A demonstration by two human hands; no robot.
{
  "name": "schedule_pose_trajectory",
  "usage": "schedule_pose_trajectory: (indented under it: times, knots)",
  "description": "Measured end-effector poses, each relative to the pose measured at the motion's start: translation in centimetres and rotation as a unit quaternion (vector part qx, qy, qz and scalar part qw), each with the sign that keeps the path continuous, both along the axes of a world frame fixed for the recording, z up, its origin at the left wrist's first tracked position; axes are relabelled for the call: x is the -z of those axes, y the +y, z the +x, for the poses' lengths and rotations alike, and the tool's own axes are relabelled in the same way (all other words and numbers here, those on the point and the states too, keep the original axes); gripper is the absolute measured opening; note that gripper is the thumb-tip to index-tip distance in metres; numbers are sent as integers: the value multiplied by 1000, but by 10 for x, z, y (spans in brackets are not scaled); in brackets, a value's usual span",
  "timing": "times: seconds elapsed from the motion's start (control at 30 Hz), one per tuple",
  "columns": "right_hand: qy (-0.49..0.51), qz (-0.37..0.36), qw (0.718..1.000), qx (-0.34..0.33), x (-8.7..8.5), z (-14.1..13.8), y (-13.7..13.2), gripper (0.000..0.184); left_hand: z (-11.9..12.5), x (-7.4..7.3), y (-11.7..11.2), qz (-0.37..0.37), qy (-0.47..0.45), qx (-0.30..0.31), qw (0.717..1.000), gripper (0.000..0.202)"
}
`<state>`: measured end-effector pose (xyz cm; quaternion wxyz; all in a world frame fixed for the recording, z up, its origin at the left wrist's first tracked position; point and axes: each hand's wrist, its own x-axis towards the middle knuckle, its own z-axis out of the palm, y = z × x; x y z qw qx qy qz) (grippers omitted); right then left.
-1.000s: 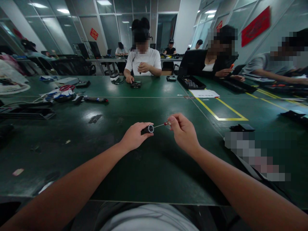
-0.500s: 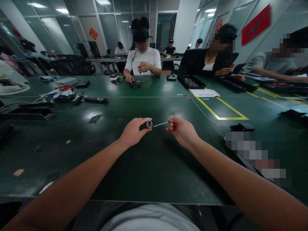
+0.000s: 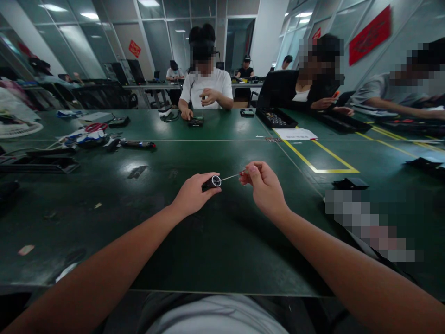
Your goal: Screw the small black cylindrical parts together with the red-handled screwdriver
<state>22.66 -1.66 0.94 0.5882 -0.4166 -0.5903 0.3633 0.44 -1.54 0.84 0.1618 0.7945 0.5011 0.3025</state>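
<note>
Our screwdriver has moved to the black cylinder; left grip closed round the cylinder, right grip pinching the screwdriver, we risk slipping if we push aslant.

Holds bare forearms angled inward, curves the bare left hand into a C, sets the bare right hand in a thumb-and-finger pinch.

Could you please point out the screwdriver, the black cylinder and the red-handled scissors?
Screwdriver [image 3: 230, 177]: head view, on its metal shaft.
Black cylinder [image 3: 210, 182]: head view, on its side.
Red-handled scissors [image 3: 97, 126]: head view, on the red handles.
</note>
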Motion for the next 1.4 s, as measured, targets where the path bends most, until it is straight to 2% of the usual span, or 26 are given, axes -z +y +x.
schedule_pose_trajectory:
  times: [0.33,0.47,0.57,0.67,0.73,0.83,1.03,1.1,1.4]
  knots:
    - [-74,41,996,8,-10,-3,-10,17,-1,1,0,8,-6,10,1000,42]
    - [-96,35,995,21,-15,-2,-14,30,0,2,0,18,-1,13,1000,42]
    - [-117,25,991,55,-18,-1,-16,37,0,2,-1,17,10,17,1000,43]
    - [-151,38,985,73,-16,-1,-16,27,0,3,-1,15,12,21,1000,43]
    - [-154,54,984,65,-12,-1,-16,19,-1,3,0,16,7,19,1000,42]
    - [-147,60,986,44,-9,-1,-15,18,-2,3,0,17,5,15,1000,42]
    - [-191,47,979,56,-17,-1,-18,31,1,2,-2,5,16,20,1000,42]
    - [-205,54,975,64,-18,-1,-18,26,1,1,-2,1,20,19,1000,42]
    - [-152,56,987,17,-13,-1,-17,20,0,3,-1,-3,12,14,1000,42]
